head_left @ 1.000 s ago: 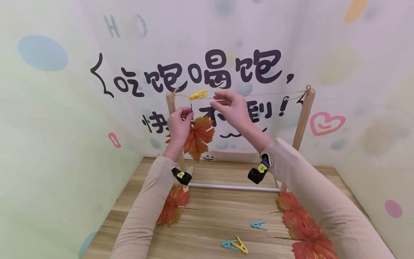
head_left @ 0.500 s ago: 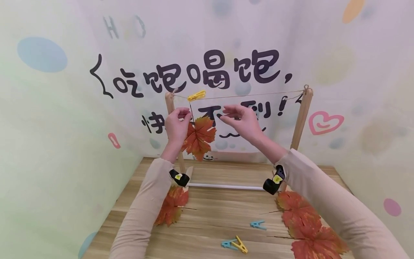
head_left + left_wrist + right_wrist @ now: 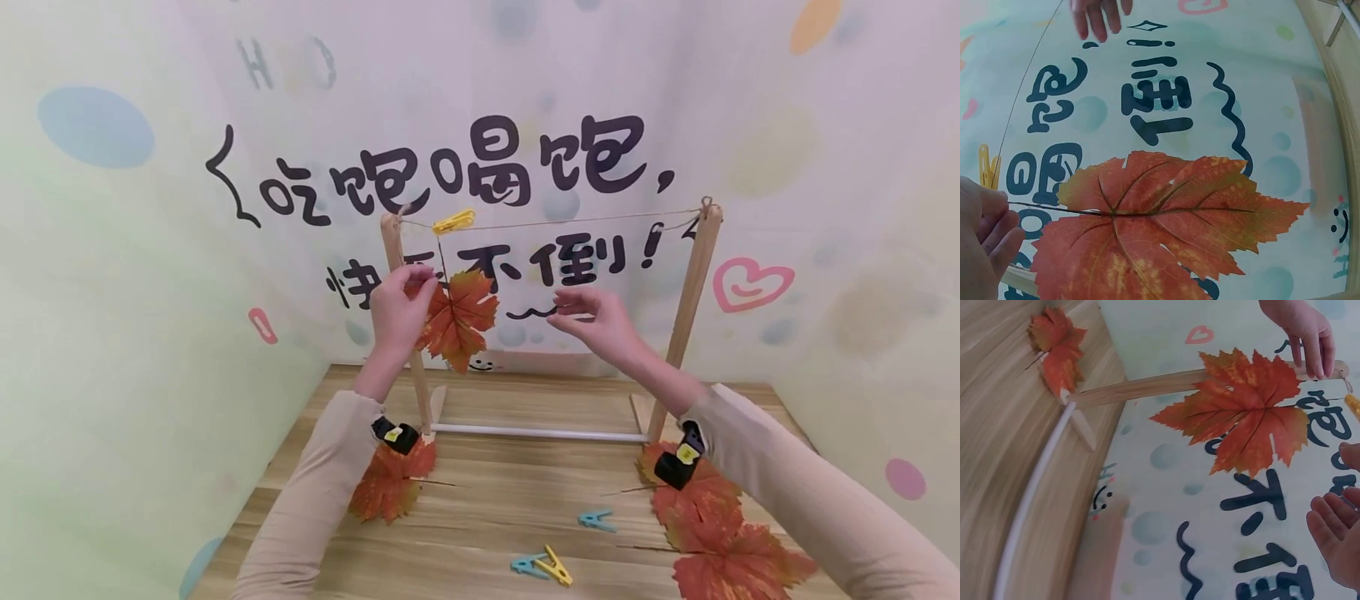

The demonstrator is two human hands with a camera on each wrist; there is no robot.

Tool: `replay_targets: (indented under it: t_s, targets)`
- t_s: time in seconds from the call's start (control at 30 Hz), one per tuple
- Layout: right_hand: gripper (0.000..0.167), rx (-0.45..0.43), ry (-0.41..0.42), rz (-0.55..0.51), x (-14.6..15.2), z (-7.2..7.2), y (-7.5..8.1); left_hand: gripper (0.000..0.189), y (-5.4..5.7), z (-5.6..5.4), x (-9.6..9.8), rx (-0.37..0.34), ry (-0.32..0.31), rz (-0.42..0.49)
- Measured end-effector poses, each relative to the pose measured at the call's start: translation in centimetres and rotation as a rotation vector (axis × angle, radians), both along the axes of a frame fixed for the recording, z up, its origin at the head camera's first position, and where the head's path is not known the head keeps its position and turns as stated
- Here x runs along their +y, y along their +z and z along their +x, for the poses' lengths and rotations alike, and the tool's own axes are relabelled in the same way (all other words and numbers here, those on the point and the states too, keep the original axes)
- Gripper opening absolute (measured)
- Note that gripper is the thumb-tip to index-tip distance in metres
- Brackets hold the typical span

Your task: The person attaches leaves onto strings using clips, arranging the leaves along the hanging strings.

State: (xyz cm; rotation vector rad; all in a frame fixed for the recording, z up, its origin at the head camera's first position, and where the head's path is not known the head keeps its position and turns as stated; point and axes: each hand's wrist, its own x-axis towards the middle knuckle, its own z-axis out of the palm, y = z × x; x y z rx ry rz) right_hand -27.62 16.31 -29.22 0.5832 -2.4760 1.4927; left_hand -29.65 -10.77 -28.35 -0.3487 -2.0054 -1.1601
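An orange-red maple leaf hangs by its dark stem from a yellow clothespin on the string. Beside the stem is my left hand, thumb and fingers loosely bent and apart, gripping nothing. In the left wrist view its fingertips overlap the end of the stem. My right hand hovers in the air to the right of the leaf and below the string, fingers relaxed and holding nothing. The right wrist view shows the whole leaf between the two hands.
Two wooden posts carry the string, joined low down by a white rod. On the wooden table lie a leaf at left, overlapping leaves at right, a blue clothespin, and a yellow clothespin against another blue one.
My right hand has moved down and right, away from the string and clothespin. The left hand has let go of the leaf's stem and dropped slightly leftward. The leaf stays hanging.
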Motion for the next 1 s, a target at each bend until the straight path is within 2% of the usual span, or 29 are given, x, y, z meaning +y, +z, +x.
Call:
replay_targets:
  t_s: [0.17,0.37,0.63,0.7,0.8,0.87,1.0]
  targets:
    - [0.046,-0.044,0.006,0.024,1.6,0.4,-1.8,0.013,-1.3,0.6,-0.7,-0.018,-0.015,-0.038]
    - [0.047,-0.046,0.016,0.044,2.9,1.0,-4.2,0.011,-4.3,0.8,-1.8,-0.034,-0.059,-0.074]
    - [0.046,-0.074,0.037,0.071,3.9,2.2,-7.0,0.011,-9.0,1.8,-2.9,-0.210,-0.135,-0.177]
    - [0.044,-0.086,0.037,0.077,3.9,2.8,-7.1,0.010,-9.9,2.1,-3.0,-0.243,-0.134,-0.214]
    - [0.044,-0.109,0.037,0.076,3.9,3.4,-7.6,0.008,-11.4,2.3,-3.3,-0.255,-0.134,-0.265]
    - [0.045,-0.126,0.042,0.070,4.1,3.4,-8.1,0.008,-12.3,2.5,-3.5,-0.284,-0.133,-0.297]
    - [0.049,-0.137,0.061,0.046,4.9,2.3,-9.8,0.008,-14.0,2.8,-3.7,-0.368,-0.162,-0.333]
